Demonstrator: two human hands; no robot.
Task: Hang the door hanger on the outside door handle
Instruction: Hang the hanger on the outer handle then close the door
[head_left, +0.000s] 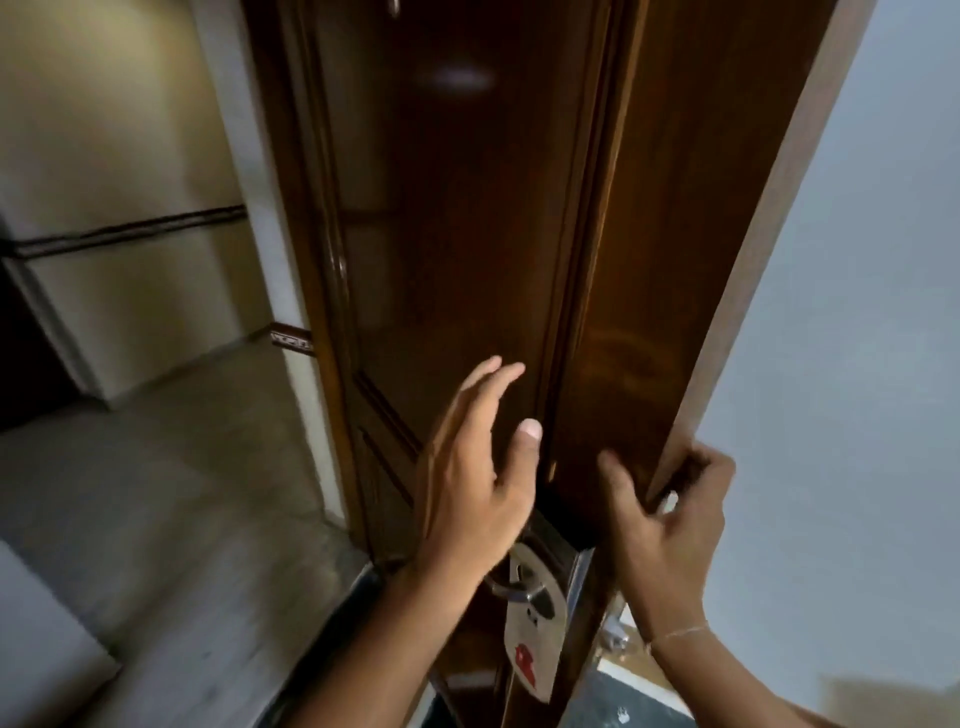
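A pale door hanger (535, 629) with a red mark low on it hangs from the metal outside handle (506, 584) of the dark wooden door (457, 234). My left hand (475, 467) hovers just above the handle and hanger, fingers spread, holding nothing. Fingers of my right hand (667, 525) curl around the door's edge (753, 291), thumb on the outer face. My left wrist hides part of the handle.
A beige hallway wall (119, 156) with a dark rail lies to the left, above a grey tiled floor (171, 493). To the right is a pale wall (857, 338). The inner handle (615, 631) peeks out below my right wrist.
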